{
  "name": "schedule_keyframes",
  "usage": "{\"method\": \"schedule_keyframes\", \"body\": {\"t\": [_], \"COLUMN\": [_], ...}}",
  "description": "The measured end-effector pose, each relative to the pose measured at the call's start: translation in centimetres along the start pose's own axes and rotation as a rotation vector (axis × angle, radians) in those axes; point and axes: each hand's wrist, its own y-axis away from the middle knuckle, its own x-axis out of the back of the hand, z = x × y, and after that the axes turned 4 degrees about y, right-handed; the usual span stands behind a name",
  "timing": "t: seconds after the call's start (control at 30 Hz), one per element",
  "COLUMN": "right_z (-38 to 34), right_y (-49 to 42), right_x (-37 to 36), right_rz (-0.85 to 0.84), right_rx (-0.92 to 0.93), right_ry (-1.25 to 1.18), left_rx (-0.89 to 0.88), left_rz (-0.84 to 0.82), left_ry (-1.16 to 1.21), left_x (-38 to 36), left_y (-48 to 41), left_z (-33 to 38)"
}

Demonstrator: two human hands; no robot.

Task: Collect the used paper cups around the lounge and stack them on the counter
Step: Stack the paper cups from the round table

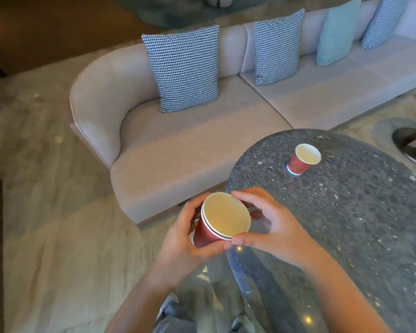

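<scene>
nested red cups, white inside, held by both hands.

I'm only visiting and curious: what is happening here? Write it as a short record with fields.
held: stack of red paper cups, nested, mouth facing the camera
left hand: grips the stack's side
right hand: pinches the stack's rim
not yet collected: single red cup, upright on the speckled dark table
behind: beige sofa
</scene>
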Motion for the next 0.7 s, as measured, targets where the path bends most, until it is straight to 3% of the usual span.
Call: {"method": "schedule_keyframes", "body": {"t": [0.3, 0.7], "right_z": [-4.1, -0.9], "right_y": [-6.2, -10.0], "right_x": [-6.3, -3.9], "right_rz": [0.05, 0.298], "right_rx": [0.009, -0.065], "right_ry": [-0.048, 0.153], "left_rx": [-0.055, 0.023], "left_rz": [-0.069, -0.038], "left_ry": [-0.074, 0.002], "left_x": [10.4, 9.8], "left_y": [-3.4, -11.5], "left_z": [-0.4, -3.7]}}
